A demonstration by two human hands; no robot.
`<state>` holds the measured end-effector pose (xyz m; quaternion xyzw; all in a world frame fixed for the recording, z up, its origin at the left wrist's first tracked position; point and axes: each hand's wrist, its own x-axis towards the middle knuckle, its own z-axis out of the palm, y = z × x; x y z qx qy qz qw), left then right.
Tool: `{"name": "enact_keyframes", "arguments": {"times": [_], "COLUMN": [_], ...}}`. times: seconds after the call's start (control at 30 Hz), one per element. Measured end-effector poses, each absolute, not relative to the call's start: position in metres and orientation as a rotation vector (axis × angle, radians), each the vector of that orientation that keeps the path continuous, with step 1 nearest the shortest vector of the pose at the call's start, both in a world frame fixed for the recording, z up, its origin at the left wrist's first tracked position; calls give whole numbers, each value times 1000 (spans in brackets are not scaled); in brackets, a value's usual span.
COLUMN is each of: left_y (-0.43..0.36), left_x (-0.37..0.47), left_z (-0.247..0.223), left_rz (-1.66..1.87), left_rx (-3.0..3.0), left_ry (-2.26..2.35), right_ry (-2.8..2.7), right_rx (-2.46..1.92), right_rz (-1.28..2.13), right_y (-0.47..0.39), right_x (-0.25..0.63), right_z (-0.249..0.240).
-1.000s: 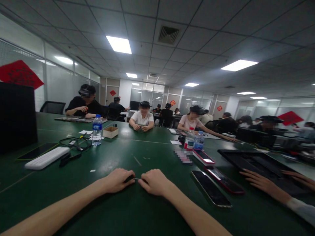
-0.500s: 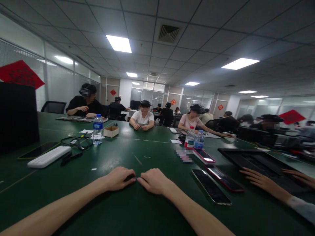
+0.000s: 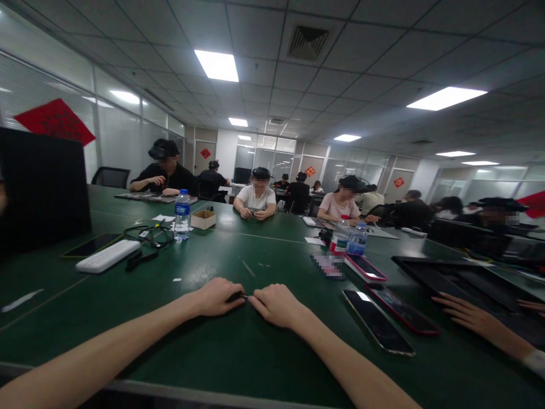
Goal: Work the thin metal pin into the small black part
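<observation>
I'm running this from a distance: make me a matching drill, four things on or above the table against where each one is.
1. small thin piece
2. open box
3. white slab
4. black tray-like panel

A. beside a green-edged dark panel
B. at a co-worker's hand
C. between the wearer's left hand and right hand
D. just right of a blue-capped bottle

Pairs: 1-C, 2-D, 3-A, 4-B
</observation>
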<state>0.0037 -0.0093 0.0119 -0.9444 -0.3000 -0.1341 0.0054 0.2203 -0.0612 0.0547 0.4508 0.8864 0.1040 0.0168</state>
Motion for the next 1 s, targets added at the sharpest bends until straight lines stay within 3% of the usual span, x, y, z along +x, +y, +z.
{"name": "enact_keyframes", "arguments": {"times": [1.0], "left_y": [-11], "left_x": [2], "left_z": [14], "left_rz": [-407], "left_rx": [-2997], "left_ry": [-943], "right_ry": [2848], "right_rx": [1293], "right_rz": [301], "right_y": [-67], "right_x": [214], "right_z": [54]}}
